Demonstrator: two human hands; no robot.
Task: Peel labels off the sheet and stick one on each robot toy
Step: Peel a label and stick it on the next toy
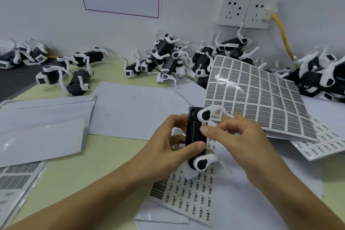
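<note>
- The left hand (169, 143) gripped a black, white-legged plastic robot toy (196, 136) above a white sheet of small printed labels (188, 198).
- The right hand (240, 136), fingers curled, pressed its thumb on the toy's side.
- More robot toys (164, 58) were heaped along the wall.

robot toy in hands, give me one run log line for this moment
step: sticking label | left hand: grips robot toy | right hand: thumb presses on toy body | label sheet: propped behind | unheld toys: along wall

White wall (46, 5), yellowish table (78, 183)
</note>
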